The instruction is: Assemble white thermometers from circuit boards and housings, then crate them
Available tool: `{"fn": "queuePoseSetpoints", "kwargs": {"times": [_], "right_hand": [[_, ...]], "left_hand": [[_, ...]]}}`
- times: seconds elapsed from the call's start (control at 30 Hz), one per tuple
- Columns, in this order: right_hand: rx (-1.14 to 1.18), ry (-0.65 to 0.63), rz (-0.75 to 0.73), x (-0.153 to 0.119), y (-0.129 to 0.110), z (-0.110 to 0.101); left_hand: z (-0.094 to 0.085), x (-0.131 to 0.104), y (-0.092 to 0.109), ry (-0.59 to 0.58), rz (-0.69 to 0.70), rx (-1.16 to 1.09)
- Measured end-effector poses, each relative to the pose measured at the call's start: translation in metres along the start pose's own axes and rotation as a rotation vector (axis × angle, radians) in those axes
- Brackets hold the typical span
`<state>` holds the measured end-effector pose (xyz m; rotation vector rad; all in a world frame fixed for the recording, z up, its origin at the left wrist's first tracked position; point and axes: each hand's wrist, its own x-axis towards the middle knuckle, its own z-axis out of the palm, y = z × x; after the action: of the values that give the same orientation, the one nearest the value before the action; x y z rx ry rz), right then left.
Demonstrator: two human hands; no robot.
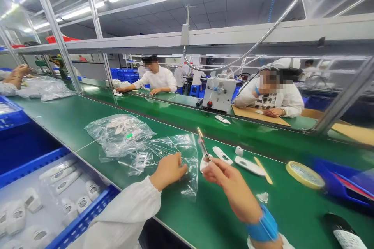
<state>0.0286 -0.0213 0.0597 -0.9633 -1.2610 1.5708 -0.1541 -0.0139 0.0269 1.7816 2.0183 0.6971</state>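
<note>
My left hand (171, 170) is closed on a clear plastic bag (187, 146) lying on the green bench; its fingertips are partly hidden. Beside it, my right hand (223, 175), with a blue wristband, pinches a slim metal tool (206, 152) with a gold-coloured end pointing up and away. Just behind the right fingers shows a white plastic piece (202, 164); whether they touch it I cannot tell. Beyond this hand lie a white shell with cut-outs (222, 155), a longer white shell (249, 165), a small white cap (239, 151) and a thin yellowish stick (263, 171).
Left of my hands, another clear bag (119, 130) holds white parts. A blue crate (62, 151) of white housings stands front left. A tape roll (305, 175), a blue bin (344, 179) and a black-and-white object (343, 231) sit right. Co-workers sit opposite, near a metal box (219, 94).
</note>
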Motion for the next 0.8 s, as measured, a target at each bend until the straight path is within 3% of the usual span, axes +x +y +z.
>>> {"fn": "queuePoseSetpoints", "kwargs": {"times": [0.2,0.23,0.37,0.47,0.63,0.8], "right_hand": [[-0.328,0.072,-0.016,-0.047,0.031,-0.035],[-0.38,0.083,-0.036,-0.052,0.037,-0.039],[-0.508,0.127,-0.141,-0.064,0.052,-0.052],[-0.546,0.145,-0.205,-0.069,0.058,-0.056],[-0.54,0.187,-0.256,-0.076,0.057,-0.058],[-0.506,0.065,-0.247,-0.08,0.045,-0.058]], "left_hand": [[-0.009,-0.022,0.007,0.008,0.025,-0.078],[-0.009,-0.029,0.009,-0.035,0.054,-0.18],[0.004,-0.054,0.022,-0.349,0.097,-0.928],[0.022,-0.064,0.031,-0.475,0.083,-1.176],[0.038,-0.064,0.039,-0.511,0.071,-1.29],[0.036,-0.067,0.042,-0.527,0.056,-1.283]]}}
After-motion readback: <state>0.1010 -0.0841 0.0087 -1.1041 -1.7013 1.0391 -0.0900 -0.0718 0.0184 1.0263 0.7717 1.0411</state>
